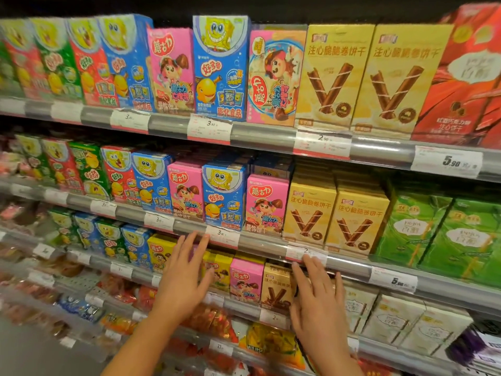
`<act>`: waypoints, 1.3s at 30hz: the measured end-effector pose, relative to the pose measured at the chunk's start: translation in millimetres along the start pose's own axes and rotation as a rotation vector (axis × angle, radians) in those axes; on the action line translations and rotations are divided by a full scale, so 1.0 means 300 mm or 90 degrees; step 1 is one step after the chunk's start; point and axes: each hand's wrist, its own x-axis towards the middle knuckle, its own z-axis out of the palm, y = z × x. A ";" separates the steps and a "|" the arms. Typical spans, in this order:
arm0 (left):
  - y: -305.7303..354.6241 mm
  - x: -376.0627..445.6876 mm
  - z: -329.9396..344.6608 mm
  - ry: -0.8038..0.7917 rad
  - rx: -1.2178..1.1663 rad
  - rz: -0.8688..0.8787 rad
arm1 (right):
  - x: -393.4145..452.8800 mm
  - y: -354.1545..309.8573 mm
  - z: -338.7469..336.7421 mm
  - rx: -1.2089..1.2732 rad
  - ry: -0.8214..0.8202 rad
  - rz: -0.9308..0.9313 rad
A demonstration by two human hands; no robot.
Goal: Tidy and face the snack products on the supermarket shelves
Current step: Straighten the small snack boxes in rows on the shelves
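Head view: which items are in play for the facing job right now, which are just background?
In play: left hand, right hand, both open; pink box, brown wafer-roll box between them.

Background: yellow wafer-roll boxes, green boxes, price tags.

Shelving before me: tiered store shelves running left to right, each with a grey front rail. White price tags with red lower edges clip along the rails at intervals. Dark band above the top tier. Grey floor at my lower left. Light is even and bright; the far left blurs out.
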 end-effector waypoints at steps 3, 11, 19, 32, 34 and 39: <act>-0.101 0.007 -0.028 0.009 0.005 -0.012 | 0.001 -0.057 -0.005 0.002 -0.024 0.060; -0.349 0.105 -0.077 0.035 -0.013 0.006 | 0.030 -0.186 0.024 0.019 0.002 0.191; -0.430 0.141 -0.102 0.009 0.024 0.079 | 0.104 -0.348 -0.004 0.063 0.078 0.308; -0.452 0.154 -0.144 -0.001 0.040 0.105 | 0.493 -0.453 -0.268 -0.183 0.126 0.183; -0.446 0.151 -0.153 -0.012 0.039 0.099 | 0.522 -0.439 -0.273 -0.209 0.105 0.184; -0.426 0.146 -0.155 -0.026 0.044 0.076 | 0.510 -0.410 -0.263 -0.220 0.076 0.148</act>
